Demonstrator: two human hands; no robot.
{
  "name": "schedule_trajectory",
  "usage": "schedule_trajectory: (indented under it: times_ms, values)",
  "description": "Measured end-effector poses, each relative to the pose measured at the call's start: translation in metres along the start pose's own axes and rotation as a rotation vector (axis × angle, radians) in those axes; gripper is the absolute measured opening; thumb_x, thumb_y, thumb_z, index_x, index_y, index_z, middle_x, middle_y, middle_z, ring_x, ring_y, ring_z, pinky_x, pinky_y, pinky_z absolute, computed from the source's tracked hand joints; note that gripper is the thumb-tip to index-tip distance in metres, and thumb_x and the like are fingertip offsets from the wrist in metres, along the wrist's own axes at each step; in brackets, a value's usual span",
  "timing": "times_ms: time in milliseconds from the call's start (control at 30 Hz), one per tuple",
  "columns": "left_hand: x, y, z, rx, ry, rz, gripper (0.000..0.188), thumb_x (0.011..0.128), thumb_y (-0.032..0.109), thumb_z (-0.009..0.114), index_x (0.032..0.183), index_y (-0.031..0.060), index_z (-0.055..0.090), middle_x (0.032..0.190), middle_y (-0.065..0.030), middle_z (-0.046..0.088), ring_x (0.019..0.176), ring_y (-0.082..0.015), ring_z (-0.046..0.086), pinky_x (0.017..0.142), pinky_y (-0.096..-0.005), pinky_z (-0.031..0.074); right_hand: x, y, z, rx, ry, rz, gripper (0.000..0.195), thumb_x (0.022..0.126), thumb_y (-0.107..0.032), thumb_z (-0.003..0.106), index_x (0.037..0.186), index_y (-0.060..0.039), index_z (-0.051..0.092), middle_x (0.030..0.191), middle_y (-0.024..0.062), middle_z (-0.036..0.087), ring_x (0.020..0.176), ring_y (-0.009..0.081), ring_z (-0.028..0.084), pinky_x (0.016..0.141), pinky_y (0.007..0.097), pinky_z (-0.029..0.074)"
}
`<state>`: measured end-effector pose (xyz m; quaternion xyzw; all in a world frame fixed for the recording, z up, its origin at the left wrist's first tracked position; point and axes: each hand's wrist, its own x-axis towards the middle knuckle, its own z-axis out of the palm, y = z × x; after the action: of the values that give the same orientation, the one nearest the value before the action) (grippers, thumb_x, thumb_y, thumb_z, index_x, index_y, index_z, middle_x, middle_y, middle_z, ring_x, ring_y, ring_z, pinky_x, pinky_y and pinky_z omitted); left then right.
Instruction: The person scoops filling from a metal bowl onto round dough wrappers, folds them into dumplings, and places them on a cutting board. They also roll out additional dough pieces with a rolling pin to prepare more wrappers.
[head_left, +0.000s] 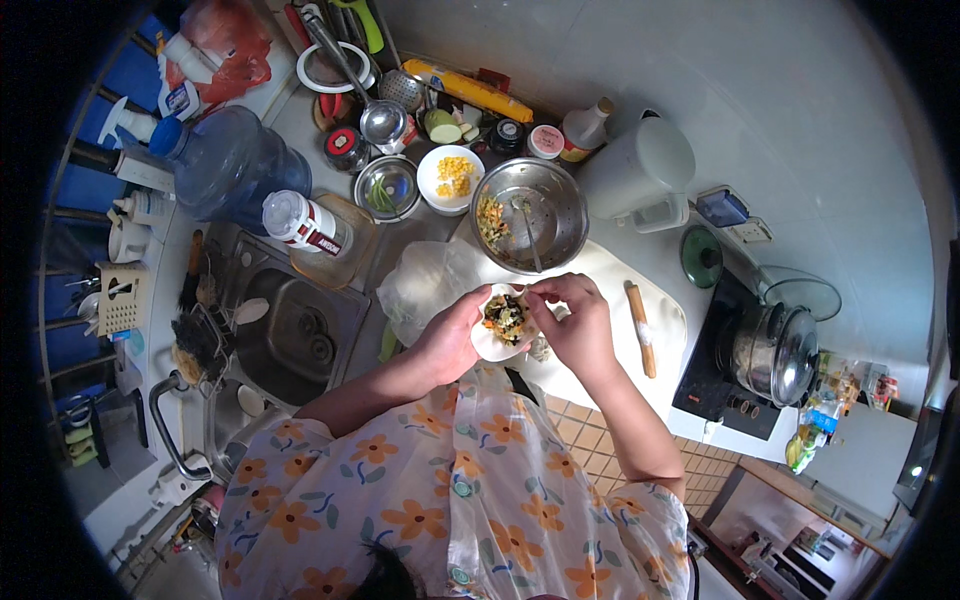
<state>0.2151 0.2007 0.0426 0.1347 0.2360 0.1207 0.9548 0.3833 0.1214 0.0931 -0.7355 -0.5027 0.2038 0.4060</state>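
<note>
A round dough wrapper (491, 349) with chopped vegetable filling (505, 318) on it rests in my left hand (448, 337). The fingertips of my right hand (574, 319) pinch the wrapper's upper right edge, where it is gathered. Just beyond my hands stands a steel mixing bowl (559, 206) with more filling at its left side and a metal spoon (529, 236) in it. A wooden rolling pin (641, 330) lies on the white board (600, 274) to the right. Below my right hand, a small pale item on the board is partly hidden.
A crumpled plastic bag (420, 289) lies left of the board. Behind are a bowl of corn kernels (452, 193) and a steel bowl with green strips (387, 176). A sink (289, 330) is at left, a pot (776, 352) on the cooktop at right, and a pitcher (634, 169) beside the mixing bowl.
</note>
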Motion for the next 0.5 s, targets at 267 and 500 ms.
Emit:
schedule_trajectory:
  times_ms: [267, 500]
  values:
    - [0.000, 0.000, 0.000, -0.002, 0.008, -0.068, 0.048, 0.103, 0.038, 0.036, 0.133, 0.0019, 0.046, 0.127, -0.0134, 0.059, 0.117, -0.0287, 0.059, 0.099, -0.0519, 0.048, -0.005, 0.010, -0.003, 0.124, -0.047, 0.170, 0.009, 0.081, -0.005, 0.073, 0.089, -0.0007, 0.071, 0.082, 0.0096, 0.069, 0.074, 0.0186, 0.067, 0.069, 0.0303, 0.054]
    - [-0.003, -0.003, 0.007, -0.052, 0.065, -0.053, 0.046, 0.104, 0.036, 0.035, 0.136, 0.0032, 0.042, 0.132, -0.0114, 0.055, 0.120, -0.0258, 0.057, 0.103, -0.0484, 0.046, -0.011, 0.003, -0.003, -0.161, -0.046, 0.125, 0.010, 0.075, -0.006, 0.074, 0.083, -0.0029, 0.068, 0.078, 0.0089, 0.068, 0.072, 0.0252, 0.065, 0.067, 0.0344, 0.053]
